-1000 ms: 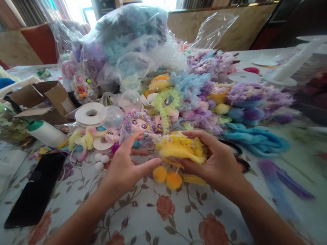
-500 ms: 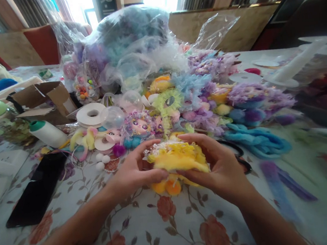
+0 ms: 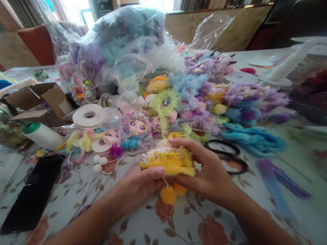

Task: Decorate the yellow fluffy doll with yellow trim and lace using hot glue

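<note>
Between my two hands is a yellow fluffy craft piece (image 3: pixel 168 164) with a ruffled edge and a pale, beaded upper side. An orange pompom (image 3: pixel 168 194) dangles under it on a beaded string, with another beside it. My left hand (image 3: pixel 137 183) grips the left side, thumb across the front. On the right side, my right hand (image 3: pixel 207 172) has its fingers over the top and its thumb below. Black-handled scissors (image 3: pixel 230 155) lie just past my right hand, their blades out of sight. The underside of the craft piece is hidden.
A flowered tablecloth (image 3: pixel 147 235) covers the table. Behind my hands are doll heads (image 3: pixel 136 126), ribbon spools (image 3: pixel 87 116) and blue fluffy strips (image 3: pixel 255 139). A black phone (image 3: pixel 32 194) and a thread cone (image 3: pixel 43 136) lie left. A large plastic bag (image 3: pixel 129 35) stands at the back.
The yellow craft piece has tilted and shifted slightly left, and its orange pompoms hang lower. My right hand has moved left, uncovering more of the scissors. My left fingers have dropped from its top.
</note>
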A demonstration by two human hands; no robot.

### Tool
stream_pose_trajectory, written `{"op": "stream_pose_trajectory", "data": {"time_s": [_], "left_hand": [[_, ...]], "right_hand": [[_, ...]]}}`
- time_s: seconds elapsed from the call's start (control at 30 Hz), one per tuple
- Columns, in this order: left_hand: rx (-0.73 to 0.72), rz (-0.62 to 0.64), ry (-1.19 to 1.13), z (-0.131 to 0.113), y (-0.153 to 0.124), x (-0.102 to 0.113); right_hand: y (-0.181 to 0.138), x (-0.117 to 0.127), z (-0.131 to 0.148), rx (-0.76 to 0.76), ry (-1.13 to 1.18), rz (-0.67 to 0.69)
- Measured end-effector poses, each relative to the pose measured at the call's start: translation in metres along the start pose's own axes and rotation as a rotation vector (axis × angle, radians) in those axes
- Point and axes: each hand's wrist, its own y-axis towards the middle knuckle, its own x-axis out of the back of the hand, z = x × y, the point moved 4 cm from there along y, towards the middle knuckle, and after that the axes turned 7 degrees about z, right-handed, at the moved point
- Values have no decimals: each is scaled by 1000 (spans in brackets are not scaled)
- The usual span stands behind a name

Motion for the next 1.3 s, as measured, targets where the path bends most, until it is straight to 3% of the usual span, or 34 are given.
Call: {"op": "stream_pose_trajectory", "data": {"time_s": [0.33,0.57,0.77,0.93,1.0,1.1,1.2,1.3], "left_hand": [[-50,-110,-62,-1,2,6],[-121,-274,-130,-7,2,16],[-145,-257,-101,-8,2,16],[-172,-300,-59,-8,3,17],[-204,-313,-39,-9,5,18],[-239,-311,-31,-11,6,19],[-209,-270,-64,-10,5,18],[-154,-215,-88,-8,2,17]], "right_hand": [[0,-4,1,34,-58,2],[-6,-2,3,49,-101,-335],[-7,-18,3,-26,-155,-237],[-7,-22,-1,-127,20,-201],[-8,-20,2,-51,-51,-248],[-13,-21,15,215,-301,-307],[-19,-31,27,515,-531,-256],[-22,-41,32,635,-648,-181]]}}
